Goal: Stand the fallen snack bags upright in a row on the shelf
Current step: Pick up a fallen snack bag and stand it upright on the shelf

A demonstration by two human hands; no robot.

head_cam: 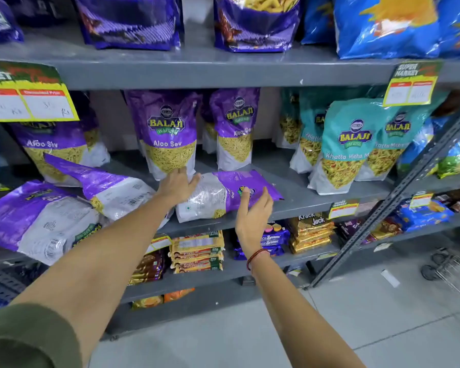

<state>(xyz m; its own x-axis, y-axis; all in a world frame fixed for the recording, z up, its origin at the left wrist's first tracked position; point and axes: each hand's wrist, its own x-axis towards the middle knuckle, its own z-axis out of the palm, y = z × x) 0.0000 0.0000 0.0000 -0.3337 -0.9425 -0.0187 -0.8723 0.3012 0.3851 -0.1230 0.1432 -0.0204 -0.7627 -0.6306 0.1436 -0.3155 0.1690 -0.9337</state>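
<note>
A purple and white Aloo Sev bag (218,193) lies flat on the grey middle shelf (303,197). My left hand (177,185) rests at the bag's left white end, fingers spread. My right hand (254,219) hovers at its front edge, fingers apart, holding nothing. Two more purple bags lie fallen to the left: one tilted (104,185) and one flat at the shelf's front left (35,216). Upright Aloo Sev bags (168,134) (235,126) stand behind.
Teal Khatta Mitha bags (343,144) stand upright on the right of the same shelf. Price tags (27,99) hang from the shelf above. Biscuit packs (197,251) fill the lower shelf. A slanted metal brace (398,192) crosses on the right, with a wire cart (452,269) on the floor.
</note>
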